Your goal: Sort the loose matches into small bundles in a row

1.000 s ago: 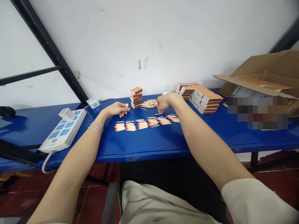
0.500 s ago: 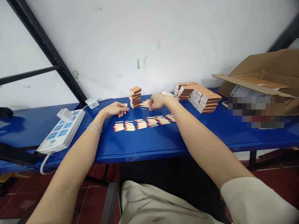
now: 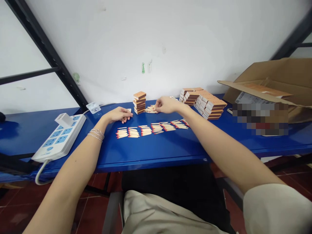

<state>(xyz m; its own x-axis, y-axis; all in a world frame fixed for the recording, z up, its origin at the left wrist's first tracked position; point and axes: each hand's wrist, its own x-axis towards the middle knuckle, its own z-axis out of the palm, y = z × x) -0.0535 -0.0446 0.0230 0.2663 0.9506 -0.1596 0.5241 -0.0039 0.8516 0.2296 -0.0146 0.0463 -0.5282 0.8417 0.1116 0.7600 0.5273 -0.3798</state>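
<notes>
My left hand [image 3: 119, 114] rests on the blue table with its fingers curled round a small white matchbox tray [image 3: 129, 110], mostly hidden behind the fingertips. My right hand [image 3: 167, 105] is at the right edge of a loose pile of matches [image 3: 151, 109], thumb and fingers pinched together. Whether a match is between them I cannot make out. Between the two hands stands an uneven stack of orange-topped matchboxes [image 3: 139, 103]. In front of both hands, small groups of red-headed matches [image 3: 146, 131] form a row across the table, the rightmost partly behind my right forearm.
A large block of stacked matchboxes [image 3: 211, 100] stands at the back right, beside an open cardboard box [image 3: 263, 76]. At the left lies a white power strip [image 3: 60, 138] with a plug in it. The white wall [image 3: 165, 71] closes off the table's back edge.
My right hand has lowered slightly onto the match pile. The single match lying in front of the pile no longer shows there. My left hand stays on the tray; the view has shifted slightly.
</notes>
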